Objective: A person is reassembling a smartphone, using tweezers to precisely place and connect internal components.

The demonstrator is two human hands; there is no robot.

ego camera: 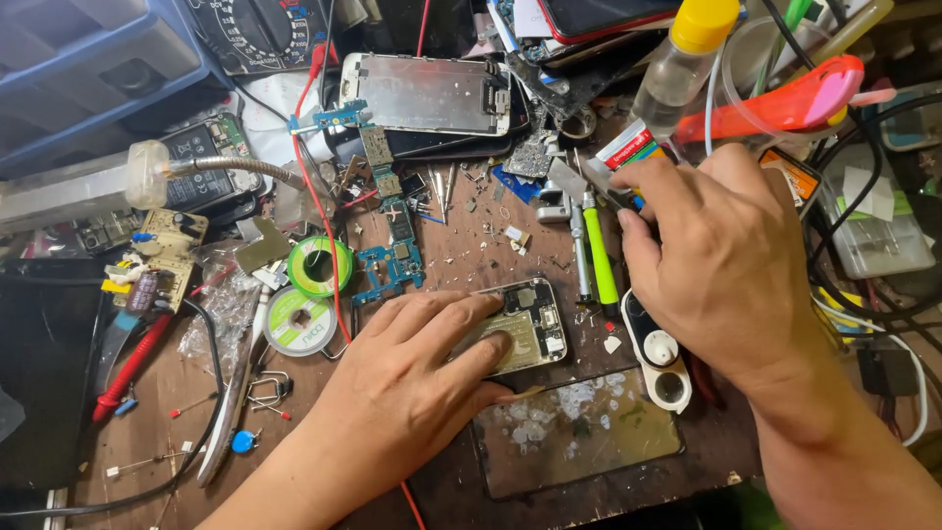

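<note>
Solder spools [316, 265] are lying at the left of the bench [451, 491], beside a blue circuit board [392, 257]. The left hand [407, 378] is pressing down, fingers together and flat, on an opened phone [530, 324] at the centre, just above a glass panel [574, 432]. Further right, the right hand [721, 260] is pinching a small dark tool [613, 194], its fingertips closed on it near a green-handled screwdriver [601, 260].

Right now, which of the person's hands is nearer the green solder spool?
Left. The left hand rests on the opened phone, just right of the green solder spool; the right hand is far across the bench.
</note>
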